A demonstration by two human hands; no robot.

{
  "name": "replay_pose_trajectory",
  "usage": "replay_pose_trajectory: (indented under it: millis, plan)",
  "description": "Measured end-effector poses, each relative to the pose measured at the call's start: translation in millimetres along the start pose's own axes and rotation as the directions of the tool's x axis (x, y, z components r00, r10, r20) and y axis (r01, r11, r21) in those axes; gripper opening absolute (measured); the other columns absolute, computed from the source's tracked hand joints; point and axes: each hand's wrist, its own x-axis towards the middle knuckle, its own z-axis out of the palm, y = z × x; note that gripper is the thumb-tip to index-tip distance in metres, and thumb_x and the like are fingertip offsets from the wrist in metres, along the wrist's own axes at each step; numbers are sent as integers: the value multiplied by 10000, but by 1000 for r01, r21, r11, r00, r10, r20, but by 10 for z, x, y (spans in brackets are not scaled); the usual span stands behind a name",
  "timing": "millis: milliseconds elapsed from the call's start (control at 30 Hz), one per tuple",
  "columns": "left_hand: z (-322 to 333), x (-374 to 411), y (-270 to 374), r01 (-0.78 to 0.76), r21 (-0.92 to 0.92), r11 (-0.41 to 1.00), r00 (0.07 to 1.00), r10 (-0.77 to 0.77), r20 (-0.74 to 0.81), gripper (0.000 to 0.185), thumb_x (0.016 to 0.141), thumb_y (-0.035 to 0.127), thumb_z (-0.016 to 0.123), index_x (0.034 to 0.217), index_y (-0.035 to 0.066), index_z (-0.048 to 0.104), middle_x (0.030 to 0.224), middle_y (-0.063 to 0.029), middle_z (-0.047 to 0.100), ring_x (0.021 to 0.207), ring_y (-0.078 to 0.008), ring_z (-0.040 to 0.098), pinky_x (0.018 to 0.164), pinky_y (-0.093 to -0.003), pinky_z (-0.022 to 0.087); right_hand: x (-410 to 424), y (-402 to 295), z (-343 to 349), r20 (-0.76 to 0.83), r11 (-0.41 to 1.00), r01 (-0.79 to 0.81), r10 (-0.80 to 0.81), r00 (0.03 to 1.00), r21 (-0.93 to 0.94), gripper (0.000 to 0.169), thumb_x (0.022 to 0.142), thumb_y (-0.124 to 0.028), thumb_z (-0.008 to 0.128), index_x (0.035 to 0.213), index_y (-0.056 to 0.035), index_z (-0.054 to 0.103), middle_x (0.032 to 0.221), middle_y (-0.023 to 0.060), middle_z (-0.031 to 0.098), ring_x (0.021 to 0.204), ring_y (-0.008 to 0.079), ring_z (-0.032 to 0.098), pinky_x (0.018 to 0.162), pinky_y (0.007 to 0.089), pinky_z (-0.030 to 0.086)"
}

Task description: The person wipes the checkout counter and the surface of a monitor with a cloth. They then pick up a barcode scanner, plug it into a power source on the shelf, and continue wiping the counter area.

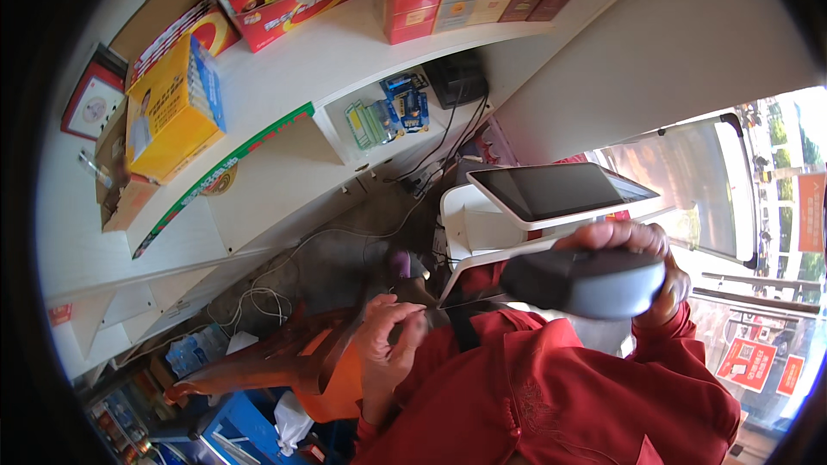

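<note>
My right hand (669, 268) grips a dark rounded object (581, 284), black on one side and grey on the other. It is blurred, so its exact kind is unclear. Just behind it stands a white point-of-sale terminal with a dark screen (555, 188). My left hand (391, 339) hovers in front of my red jacket (581, 394), fingers bent and apart from the thumb, with nothing seen in it. Beside that hand is the curved brown armrest of an orange chair (271, 368).
White shelving (291, 71) curves along the left and top, carrying a yellow display box (171, 113), a red carton of packets (297, 3) and a row of cigarette cartons (446, 3). Blister packs of batteries (407, 103) lie in a cubby. Loose cables (265, 297) trail across the floor.
</note>
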Motion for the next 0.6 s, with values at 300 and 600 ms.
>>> replay_pose_trajectory:
  millis: [300,600]
  plan:
    - [67,601,-344,234,-112,966,965,-245,-98,163,817,-4,557,977,-34,570,756,-25,569,653,-83,526,651,-206,446,-397,-501,-640,-278,877,472,-477,834,-89,675,884,-450,422,1281,90,342,1104,347,517,876,348,584,717,364,450]
    - [246,1354,-777,339,-256,906,926,-273,259,201,819,41,571,1003,-40,577,745,-29,580,650,-84,549,632,-226,460,-1045,-648,-1417,-439,810,518,-586,681,-275,582,903,-362,421,1261,94,370,1127,305,527,927,325,579,727,352,443]
